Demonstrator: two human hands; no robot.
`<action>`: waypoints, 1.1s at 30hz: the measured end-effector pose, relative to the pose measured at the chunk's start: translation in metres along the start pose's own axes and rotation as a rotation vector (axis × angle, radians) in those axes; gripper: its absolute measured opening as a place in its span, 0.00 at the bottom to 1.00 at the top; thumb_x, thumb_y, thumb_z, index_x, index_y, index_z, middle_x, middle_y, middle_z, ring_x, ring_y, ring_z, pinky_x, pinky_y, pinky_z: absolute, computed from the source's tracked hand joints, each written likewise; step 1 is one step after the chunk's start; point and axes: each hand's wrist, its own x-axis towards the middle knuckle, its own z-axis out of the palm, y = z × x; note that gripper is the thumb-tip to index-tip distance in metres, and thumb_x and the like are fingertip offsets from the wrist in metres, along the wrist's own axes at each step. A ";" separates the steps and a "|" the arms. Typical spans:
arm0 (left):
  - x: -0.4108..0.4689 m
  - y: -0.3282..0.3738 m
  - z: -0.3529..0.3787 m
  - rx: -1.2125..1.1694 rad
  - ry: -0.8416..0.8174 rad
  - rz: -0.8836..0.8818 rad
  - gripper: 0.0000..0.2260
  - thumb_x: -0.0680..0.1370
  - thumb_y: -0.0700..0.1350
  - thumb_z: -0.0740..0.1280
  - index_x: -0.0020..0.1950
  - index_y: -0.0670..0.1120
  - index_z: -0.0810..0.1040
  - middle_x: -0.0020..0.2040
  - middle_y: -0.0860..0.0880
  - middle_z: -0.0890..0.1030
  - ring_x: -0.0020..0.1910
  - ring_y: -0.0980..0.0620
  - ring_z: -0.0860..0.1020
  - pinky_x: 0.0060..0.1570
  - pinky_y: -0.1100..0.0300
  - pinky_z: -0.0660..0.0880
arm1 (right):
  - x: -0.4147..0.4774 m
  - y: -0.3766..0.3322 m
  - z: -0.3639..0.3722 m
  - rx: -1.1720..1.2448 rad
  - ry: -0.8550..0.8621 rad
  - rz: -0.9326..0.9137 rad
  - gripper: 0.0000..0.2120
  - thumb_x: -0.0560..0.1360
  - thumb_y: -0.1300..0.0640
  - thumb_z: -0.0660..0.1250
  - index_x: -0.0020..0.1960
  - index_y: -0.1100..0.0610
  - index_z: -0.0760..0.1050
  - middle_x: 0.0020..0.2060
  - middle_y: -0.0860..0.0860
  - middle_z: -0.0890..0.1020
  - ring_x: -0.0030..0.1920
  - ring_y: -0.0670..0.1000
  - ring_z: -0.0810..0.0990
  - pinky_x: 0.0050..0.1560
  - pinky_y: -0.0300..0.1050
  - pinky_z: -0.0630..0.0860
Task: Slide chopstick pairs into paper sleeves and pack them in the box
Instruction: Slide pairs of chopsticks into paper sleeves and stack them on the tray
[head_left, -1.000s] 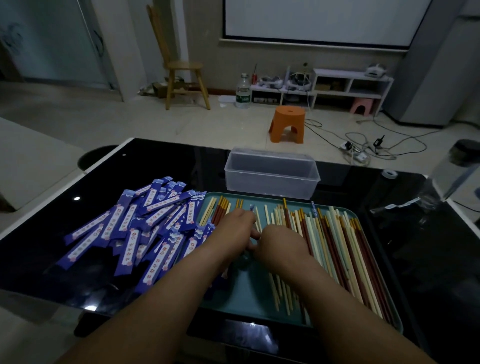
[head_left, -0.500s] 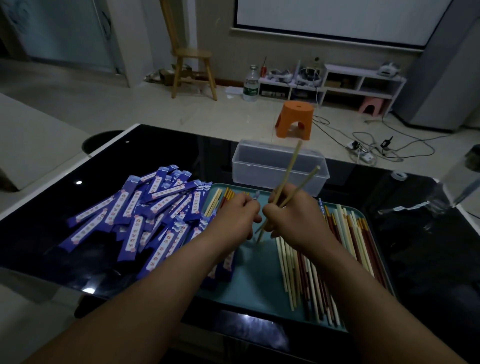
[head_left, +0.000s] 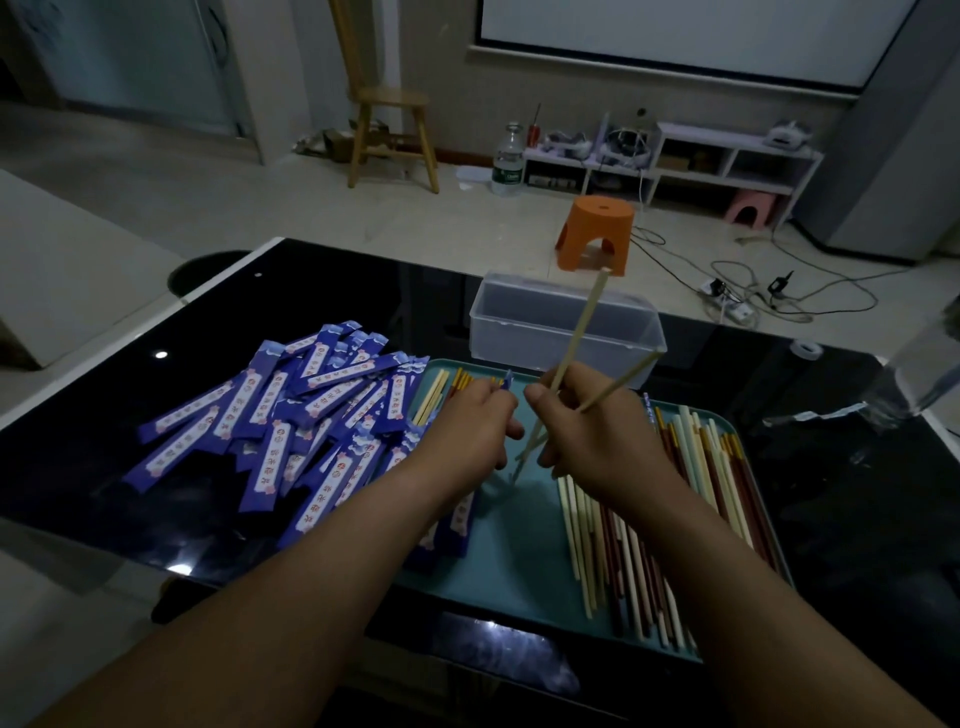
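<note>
My right hand (head_left: 597, 431) grips a pair of pale chopsticks (head_left: 582, 327) above the teal tray (head_left: 509, 566); their upper ends splay apart toward the clear plastic box (head_left: 566, 327), their lower tips point down near the tray. My left hand (head_left: 472, 426) holds a blue paper sleeve (head_left: 506, 382), most of it hidden under the fingers. The two hands are almost touching. Several loose cream, red and orange chopsticks (head_left: 639, 545) lie on the tray's right side. A heap of blue paper sleeves (head_left: 291, 415) lies left of the tray.
The tray and box sit on a black glass table (head_left: 857, 493). A crumpled clear plastic wrapper (head_left: 852, 410) lies at the right. A few chopsticks (head_left: 436, 395) lie at the tray's far left. An orange stool (head_left: 597, 234) stands on the floor beyond.
A second ago both hands were down among the chopsticks on the tray. My right hand has since lifted a pale pair, and in the last half second both hands hardly moved.
</note>
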 end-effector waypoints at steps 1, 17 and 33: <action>0.000 0.000 0.000 -0.004 0.002 0.000 0.12 0.86 0.48 0.54 0.62 0.47 0.75 0.52 0.46 0.81 0.39 0.50 0.76 0.42 0.54 0.72 | 0.000 -0.001 -0.001 0.005 0.006 0.009 0.05 0.84 0.51 0.65 0.51 0.51 0.77 0.34 0.52 0.83 0.30 0.49 0.84 0.33 0.55 0.84; -0.006 -0.004 0.002 0.188 -0.273 0.130 0.11 0.87 0.52 0.59 0.56 0.50 0.80 0.45 0.49 0.85 0.35 0.58 0.75 0.42 0.54 0.72 | 0.008 0.014 -0.014 0.318 0.047 0.163 0.14 0.85 0.50 0.64 0.49 0.61 0.74 0.30 0.56 0.82 0.29 0.54 0.82 0.28 0.46 0.74; -0.009 -0.001 -0.005 -0.098 -0.418 -0.029 0.15 0.87 0.54 0.59 0.60 0.45 0.79 0.43 0.46 0.81 0.28 0.55 0.68 0.30 0.63 0.66 | 0.008 0.016 -0.025 0.445 -0.053 0.146 0.09 0.84 0.51 0.65 0.56 0.58 0.75 0.42 0.57 0.81 0.36 0.53 0.83 0.35 0.46 0.79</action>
